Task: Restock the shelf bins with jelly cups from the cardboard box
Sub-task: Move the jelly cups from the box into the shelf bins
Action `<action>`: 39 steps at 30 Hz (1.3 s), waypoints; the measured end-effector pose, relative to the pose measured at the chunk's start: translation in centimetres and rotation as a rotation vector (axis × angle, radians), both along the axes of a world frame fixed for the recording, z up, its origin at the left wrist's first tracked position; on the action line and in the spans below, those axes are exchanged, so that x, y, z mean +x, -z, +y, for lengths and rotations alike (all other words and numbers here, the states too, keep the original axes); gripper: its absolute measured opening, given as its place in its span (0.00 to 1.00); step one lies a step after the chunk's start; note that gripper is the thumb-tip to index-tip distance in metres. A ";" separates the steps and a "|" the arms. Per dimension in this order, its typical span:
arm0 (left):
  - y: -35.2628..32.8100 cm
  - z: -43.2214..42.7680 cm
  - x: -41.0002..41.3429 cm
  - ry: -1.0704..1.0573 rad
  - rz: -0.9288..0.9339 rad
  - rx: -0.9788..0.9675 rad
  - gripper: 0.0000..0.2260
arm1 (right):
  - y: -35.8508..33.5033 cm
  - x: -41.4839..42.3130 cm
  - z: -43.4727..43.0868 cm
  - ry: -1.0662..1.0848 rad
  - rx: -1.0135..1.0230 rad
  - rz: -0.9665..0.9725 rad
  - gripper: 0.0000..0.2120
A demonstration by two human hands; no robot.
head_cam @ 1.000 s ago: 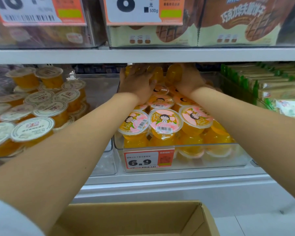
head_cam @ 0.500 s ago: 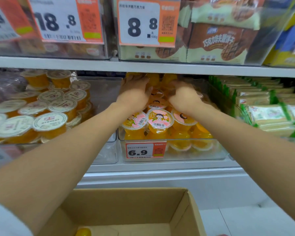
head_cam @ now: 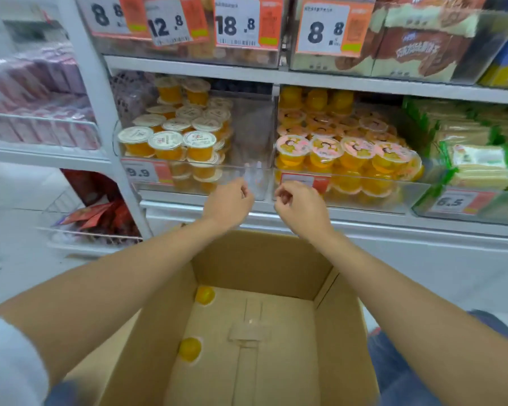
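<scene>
An open cardboard box (head_cam: 342,332) stands below me with two yellow jelly cups (head_cam: 205,295) (head_cam: 189,349) lying on its floor near the left wall. On the shelf, a clear bin (head_cam: 361,197) is packed with orange jelly cups with pink lids (head_cam: 326,149). Beside it on the left, another clear bin (head_cam: 248,183) holds white-lidded jelly cups (head_cam: 166,140) in its left part. My left hand (head_cam: 228,202) and right hand (head_cam: 301,205) hover in front of the bins above the box, fingers loosely curled and holding nothing.
Green-and-white packets (head_cam: 478,159) fill the bin at right. Price tags (head_cam: 236,23) and brown snack packs (head_cam: 414,51) line the upper shelf. A wire rack at left holds pink packs (head_cam: 35,124) above red packets (head_cam: 100,215). The right part of the left bin has no cups.
Both hands have drawn back out of the pink-lidded bin, down to the shelf's front edge. The view has pulled back and tilted down, showing the box's floor.
</scene>
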State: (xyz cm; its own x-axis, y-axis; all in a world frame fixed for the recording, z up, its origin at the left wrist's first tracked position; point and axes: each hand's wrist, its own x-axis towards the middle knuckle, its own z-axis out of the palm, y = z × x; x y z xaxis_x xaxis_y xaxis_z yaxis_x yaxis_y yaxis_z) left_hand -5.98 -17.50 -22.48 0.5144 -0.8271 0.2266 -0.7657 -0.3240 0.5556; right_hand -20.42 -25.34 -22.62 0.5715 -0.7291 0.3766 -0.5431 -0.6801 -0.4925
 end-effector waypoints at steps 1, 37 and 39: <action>1.9 1.4 0.4 -0.004 -0.011 0.093 0.08 | 1.8 0.2 1.1 -0.030 0.065 0.047 0.06; 33.7 14.9 3.1 -0.241 0.383 0.902 0.24 | 35.3 7.2 9.2 -0.428 0.451 0.719 0.27; 30.5 13.8 2.8 -0.239 0.390 0.816 0.25 | 31.7 5.3 8.2 -0.408 0.408 0.653 0.26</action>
